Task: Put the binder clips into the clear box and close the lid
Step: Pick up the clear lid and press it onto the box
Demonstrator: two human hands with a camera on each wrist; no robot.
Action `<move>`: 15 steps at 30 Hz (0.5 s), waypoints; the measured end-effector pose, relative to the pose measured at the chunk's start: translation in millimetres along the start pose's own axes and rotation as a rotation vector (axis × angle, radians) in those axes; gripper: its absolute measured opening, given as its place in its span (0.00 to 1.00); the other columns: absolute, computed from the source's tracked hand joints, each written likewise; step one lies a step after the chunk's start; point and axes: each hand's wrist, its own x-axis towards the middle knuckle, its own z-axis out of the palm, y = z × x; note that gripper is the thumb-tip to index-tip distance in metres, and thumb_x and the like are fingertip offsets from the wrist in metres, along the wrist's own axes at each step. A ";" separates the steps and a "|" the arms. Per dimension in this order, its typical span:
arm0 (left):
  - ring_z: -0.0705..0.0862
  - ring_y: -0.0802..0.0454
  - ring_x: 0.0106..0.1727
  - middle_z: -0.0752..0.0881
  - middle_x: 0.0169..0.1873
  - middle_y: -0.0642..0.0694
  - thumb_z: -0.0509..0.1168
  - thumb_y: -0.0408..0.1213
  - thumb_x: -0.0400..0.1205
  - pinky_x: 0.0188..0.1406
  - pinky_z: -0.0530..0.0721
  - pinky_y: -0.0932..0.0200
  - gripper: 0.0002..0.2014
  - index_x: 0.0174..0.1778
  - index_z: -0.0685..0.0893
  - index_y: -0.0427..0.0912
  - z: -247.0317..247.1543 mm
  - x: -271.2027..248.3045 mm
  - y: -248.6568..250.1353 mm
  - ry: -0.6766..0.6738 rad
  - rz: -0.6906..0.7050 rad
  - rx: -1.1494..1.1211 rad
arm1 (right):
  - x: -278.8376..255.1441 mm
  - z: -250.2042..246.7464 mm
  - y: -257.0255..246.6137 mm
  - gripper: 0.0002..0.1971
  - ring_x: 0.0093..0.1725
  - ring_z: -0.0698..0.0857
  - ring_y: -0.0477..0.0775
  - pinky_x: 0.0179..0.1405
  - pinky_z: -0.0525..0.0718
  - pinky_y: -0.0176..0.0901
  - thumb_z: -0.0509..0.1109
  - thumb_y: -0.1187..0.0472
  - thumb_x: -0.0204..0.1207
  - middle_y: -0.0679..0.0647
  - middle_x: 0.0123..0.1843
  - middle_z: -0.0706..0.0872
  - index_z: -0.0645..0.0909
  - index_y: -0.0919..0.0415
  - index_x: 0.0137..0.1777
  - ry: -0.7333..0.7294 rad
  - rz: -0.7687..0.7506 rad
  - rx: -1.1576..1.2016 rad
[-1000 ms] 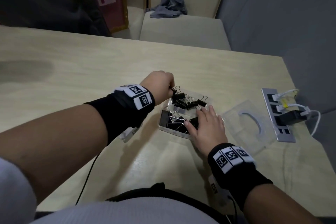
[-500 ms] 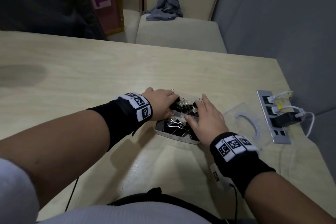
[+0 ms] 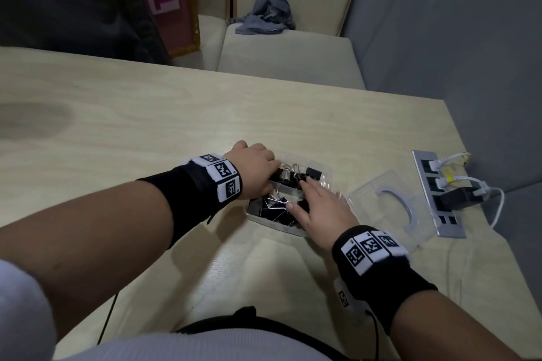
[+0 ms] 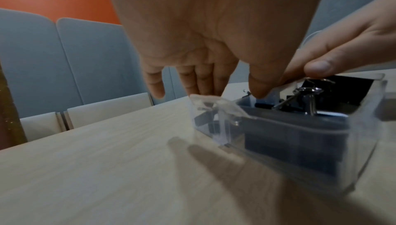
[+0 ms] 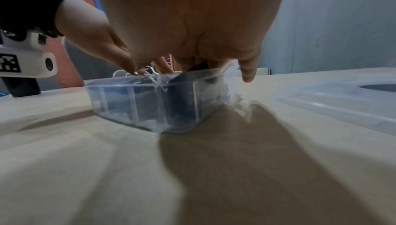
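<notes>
The clear box [image 3: 265, 219] sits open on the table, filled with black binder clips [image 3: 277, 208] whose silver wire handles stick up. My left hand [image 3: 261, 173] reaches into the box's far-left part. In the left wrist view its fingers [image 4: 205, 83] point straight down at the box [image 4: 300, 144] rim and the thumb touches inside. My right hand [image 3: 316, 205] lies flat on the clips with its fingers spread. In the right wrist view its fingertips [image 5: 203, 62] press into the box [image 5: 150, 106], the little finger outside the wall. The clear lid [image 3: 390, 208] lies apart on the right.
A metal power strip [image 3: 437, 193] with white plugs and cables lies right of the lid, near the table's right edge. A black cable hangs off the near edge. Beige seats and a grey cloth [image 3: 264, 14] stand beyond the table.
My left hand, which pinched a clip above the box a second ago, has come down into the box with straight fingers. My right hand stays on the clips.
</notes>
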 end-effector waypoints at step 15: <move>0.36 0.54 0.86 0.43 0.86 0.52 0.46 0.66 0.82 0.80 0.58 0.32 0.41 0.85 0.46 0.45 18.3 -15.3 1.2 -0.244 -0.033 0.015 | -17.3 -18.3 53.0 0.21 0.72 0.71 0.62 0.72 0.68 0.58 0.59 0.51 0.81 0.60 0.74 0.73 0.72 0.60 0.71 0.465 0.413 0.081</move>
